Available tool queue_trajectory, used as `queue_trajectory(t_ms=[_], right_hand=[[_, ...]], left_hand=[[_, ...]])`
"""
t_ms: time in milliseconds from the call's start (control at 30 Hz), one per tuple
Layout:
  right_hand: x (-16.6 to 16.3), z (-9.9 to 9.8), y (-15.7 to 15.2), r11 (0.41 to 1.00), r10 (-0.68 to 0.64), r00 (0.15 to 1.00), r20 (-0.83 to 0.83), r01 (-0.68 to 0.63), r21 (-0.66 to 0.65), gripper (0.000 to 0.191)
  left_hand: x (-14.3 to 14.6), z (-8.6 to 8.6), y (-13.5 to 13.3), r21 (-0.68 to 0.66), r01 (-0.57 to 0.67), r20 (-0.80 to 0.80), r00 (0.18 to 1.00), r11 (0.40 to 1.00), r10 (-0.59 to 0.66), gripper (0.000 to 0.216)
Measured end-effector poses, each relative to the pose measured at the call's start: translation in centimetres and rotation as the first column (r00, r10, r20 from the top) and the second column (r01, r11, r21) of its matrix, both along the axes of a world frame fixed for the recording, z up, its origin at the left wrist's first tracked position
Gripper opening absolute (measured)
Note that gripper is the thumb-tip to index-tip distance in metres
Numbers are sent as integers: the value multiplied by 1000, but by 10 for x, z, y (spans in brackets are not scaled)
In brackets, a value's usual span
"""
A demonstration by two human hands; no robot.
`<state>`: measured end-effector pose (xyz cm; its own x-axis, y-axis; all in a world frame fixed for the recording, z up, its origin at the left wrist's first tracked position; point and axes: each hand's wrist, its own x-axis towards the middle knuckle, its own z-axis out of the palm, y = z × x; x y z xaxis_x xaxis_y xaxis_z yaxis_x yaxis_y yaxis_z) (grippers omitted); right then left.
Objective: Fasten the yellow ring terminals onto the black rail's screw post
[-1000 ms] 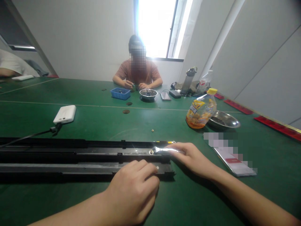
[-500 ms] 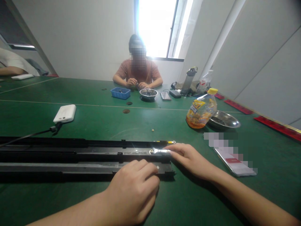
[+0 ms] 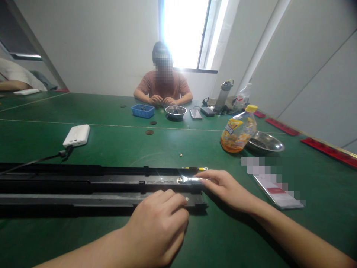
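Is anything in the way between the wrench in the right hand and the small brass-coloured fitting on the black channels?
Nothing visible is: the wrench, held in the right hand, has its head at the brass-coloured fitting. The left hand is over the near side of the black channels, clear of that line.

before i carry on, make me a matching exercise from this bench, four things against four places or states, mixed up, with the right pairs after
Things
1. wrench
2. left hand
3. bottle
4. small ring

Places or states
A. yellow-capped, beside a metal bowl
B. gold-coloured, lying just beyond the black rails
C. silver, held in the right hand
D. fingers curled, at the near side of the black rails

Right pairs: 1-C, 2-D, 3-A, 4-B
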<state>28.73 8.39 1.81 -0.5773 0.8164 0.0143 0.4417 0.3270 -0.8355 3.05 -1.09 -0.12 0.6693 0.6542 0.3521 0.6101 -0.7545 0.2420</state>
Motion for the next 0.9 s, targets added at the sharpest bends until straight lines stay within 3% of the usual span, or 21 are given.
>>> queue_trajectory(t_ms=[900], right_hand=[[-2, 12, 13, 1000, -6, 999, 40, 6, -1, 32]], left_hand=[[-1, 0, -2, -7, -6, 8, 1000, 1000, 6, 11]])
